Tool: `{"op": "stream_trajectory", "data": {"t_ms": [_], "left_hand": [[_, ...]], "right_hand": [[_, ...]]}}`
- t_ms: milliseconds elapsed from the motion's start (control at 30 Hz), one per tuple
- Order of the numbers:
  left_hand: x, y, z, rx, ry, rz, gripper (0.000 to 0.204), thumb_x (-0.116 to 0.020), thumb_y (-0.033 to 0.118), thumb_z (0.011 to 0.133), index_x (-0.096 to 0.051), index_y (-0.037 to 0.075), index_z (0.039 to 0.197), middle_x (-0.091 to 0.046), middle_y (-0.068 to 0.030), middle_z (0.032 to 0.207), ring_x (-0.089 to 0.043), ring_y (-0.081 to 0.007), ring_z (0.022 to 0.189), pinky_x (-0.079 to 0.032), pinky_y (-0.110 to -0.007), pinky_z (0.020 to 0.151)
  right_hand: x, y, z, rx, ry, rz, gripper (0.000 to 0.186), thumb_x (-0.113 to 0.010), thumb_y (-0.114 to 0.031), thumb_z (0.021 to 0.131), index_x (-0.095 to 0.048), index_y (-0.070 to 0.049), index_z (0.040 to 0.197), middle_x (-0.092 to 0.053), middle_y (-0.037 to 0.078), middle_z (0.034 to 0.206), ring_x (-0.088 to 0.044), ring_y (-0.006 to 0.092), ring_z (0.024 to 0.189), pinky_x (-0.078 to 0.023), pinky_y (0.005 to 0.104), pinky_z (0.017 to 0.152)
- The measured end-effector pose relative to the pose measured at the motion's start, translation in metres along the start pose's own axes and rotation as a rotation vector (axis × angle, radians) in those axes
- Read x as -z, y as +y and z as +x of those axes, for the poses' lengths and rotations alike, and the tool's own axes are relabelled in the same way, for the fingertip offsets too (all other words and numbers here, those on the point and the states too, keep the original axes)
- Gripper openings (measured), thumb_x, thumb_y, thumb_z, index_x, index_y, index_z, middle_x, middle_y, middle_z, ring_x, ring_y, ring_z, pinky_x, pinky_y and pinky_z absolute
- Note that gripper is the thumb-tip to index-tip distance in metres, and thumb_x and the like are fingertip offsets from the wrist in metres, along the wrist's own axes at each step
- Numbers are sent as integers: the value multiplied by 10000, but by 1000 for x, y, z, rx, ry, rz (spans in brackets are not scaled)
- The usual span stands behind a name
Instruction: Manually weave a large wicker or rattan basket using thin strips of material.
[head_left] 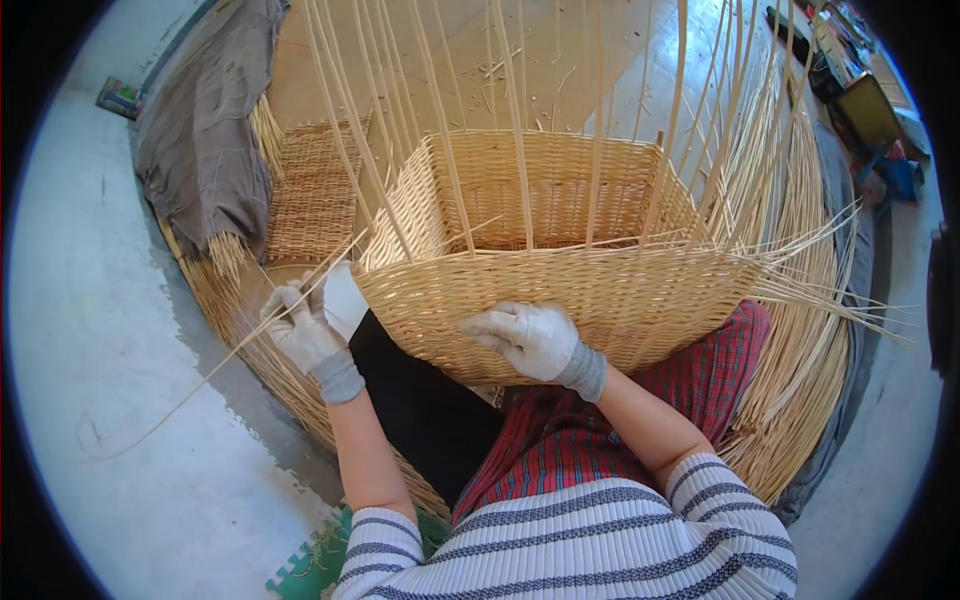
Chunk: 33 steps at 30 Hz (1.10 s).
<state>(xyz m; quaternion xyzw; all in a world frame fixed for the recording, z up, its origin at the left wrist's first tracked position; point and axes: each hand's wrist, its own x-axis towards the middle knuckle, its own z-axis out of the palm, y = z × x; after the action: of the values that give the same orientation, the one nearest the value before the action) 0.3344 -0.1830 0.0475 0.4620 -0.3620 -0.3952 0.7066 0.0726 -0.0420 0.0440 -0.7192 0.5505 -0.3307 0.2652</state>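
A partly woven wicker basket point(560, 305), rectangular and pale yellow, rests tilted across my lap. Tall bare stakes point(520, 120) rise from its rim. Gloved in white with a grey cuff, my left hand point(303, 325) is off the basket's left corner, fingers closed round a thin wicker strand point(235, 352). That strand runs from the corner out to the lower left. My right hand point(530, 338), gloved the same way, lies against the basket's near wall with its fingers stretched to the left; nothing shows in it.
Loose wicker rods point(790, 370) lie in a thick bundle on the right, with strand ends jutting from the basket's right corner. At the left are a grey cloth point(205, 130) over more rods and a flat woven panel point(315, 190). Cut scraps litter the floor beyond.
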Motion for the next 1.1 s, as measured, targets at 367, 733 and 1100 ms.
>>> {"op": "stream_trajectory", "data": {"t_ms": [367,733,1100], "left_hand": [[-35,-23,-4,31,-205,288,110,-629,79,982,-549,17,1026,-655,-86,969,-644,-161,896,-553,-284,828],[-26,-15,-26,-185,-536,246,178,-505,82,1044,-609,-21,1145,-606,-55,1126,-546,-113,1055,-469,-260,947],[-7,-38,-11,-66,-756,250,423,-675,34,915,-551,-18,1316,-600,-74,1170,-555,-164,1151,-454,-307,1020]], "right_hand": [[5,-1,0,6,-51,38,220,-623,-241,951,-679,-241,1163,-700,50,913,-700,246,790,-559,378,626],[17,-61,27,107,52,115,258,-650,-230,925,-679,-201,1180,-712,62,967,-700,270,836,-570,378,701],[-30,-142,131,327,248,-266,219,-683,-103,797,-646,-102,1013,-661,74,984,-659,234,963,-524,339,879]]}}
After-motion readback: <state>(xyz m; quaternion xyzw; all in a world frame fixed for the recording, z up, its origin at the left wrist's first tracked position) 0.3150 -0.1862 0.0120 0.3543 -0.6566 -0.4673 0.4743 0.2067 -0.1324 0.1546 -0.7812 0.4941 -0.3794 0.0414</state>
